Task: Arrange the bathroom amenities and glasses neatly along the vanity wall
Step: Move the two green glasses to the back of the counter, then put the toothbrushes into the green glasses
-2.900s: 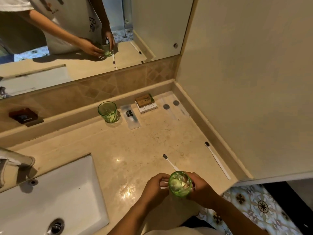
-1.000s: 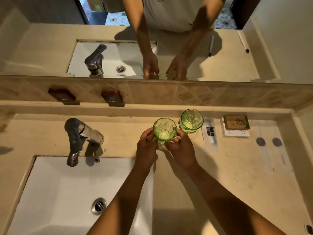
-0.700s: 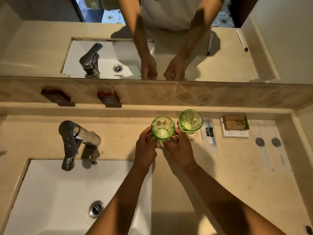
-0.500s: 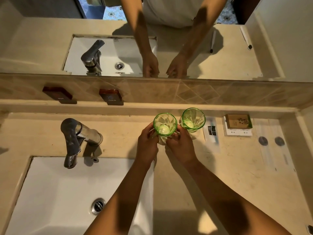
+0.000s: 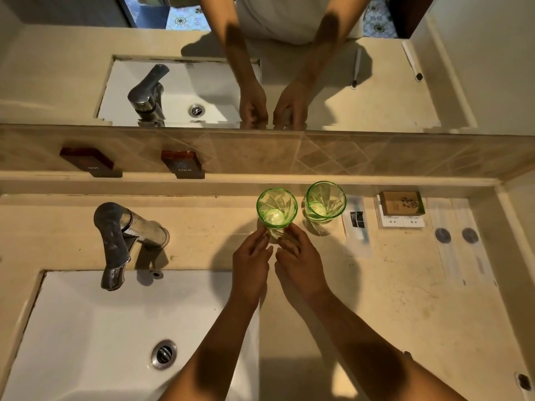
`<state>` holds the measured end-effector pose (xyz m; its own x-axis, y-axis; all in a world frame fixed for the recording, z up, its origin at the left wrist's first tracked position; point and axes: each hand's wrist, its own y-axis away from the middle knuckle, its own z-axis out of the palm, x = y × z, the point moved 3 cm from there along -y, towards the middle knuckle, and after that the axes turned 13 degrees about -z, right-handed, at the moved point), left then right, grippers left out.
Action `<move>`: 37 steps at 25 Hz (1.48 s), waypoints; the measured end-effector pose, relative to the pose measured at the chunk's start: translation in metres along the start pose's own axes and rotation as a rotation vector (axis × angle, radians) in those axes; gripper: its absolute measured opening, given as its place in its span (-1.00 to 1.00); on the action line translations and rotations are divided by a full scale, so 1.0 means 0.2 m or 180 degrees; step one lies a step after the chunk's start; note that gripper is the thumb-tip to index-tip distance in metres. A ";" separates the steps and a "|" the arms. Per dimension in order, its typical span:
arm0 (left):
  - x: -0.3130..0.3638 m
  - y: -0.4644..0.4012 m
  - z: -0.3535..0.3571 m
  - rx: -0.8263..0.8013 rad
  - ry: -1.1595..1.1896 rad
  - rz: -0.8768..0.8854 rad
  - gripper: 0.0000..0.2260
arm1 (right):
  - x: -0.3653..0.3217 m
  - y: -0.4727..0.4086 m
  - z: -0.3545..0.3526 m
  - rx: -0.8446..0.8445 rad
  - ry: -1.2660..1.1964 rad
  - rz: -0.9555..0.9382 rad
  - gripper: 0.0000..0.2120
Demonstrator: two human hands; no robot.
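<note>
The green glass (image 5: pixel 276 208) stood upright on the vanity counter (image 5: pixel 390 285), just left of a second green glass (image 5: pixel 325 201) near the far wall. The left hand (image 5: pixel 250 263) and right hand (image 5: pixel 301 263) had loose, released fingers, only the tips touching its base.

Two glasses stand side by side near the back ledge, the left glass (image 5: pixel 276 208) just in front of both hands' fingertips, the right glass (image 5: pixel 325 203) beside a packet (image 5: pixel 356 224), then a small box (image 5: pixel 401 204), with the tap (image 5: pixel 121 235) and sink (image 5: pixel 86 337) off left.
</note>
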<state>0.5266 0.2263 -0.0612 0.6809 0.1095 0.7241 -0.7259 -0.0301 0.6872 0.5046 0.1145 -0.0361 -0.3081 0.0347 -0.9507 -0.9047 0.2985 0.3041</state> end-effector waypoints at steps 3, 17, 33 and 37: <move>0.03 -0.02 0.03 -0.0041 -0.0105 0.0020 -0.61 | -0.04 -0.04 0.01 -0.0037 -0.0044 0.0029 -0.44; 0.03 -0.07 0.04 0.0051 -0.0667 0.0287 -0.64 | -0.02 -0.06 -0.04 0.0017 0.0317 -0.0114 -0.52; -0.42 0.24 0.22 0.0145 -0.4735 0.1688 -0.39 | 0.32 0.88 -1.23 0.1376 0.2177 0.0172 -0.85; -0.45 0.24 0.27 0.0174 -0.4696 0.1426 -0.36 | 0.40 1.14 -1.54 0.1820 0.2818 0.0568 -0.74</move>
<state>0.4352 0.1608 -0.0902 -0.0733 -0.9642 0.2549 -0.9083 0.1700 0.3822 0.1833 -0.1089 -0.0233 -0.7344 -0.5142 -0.4430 -0.6239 0.7684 0.1423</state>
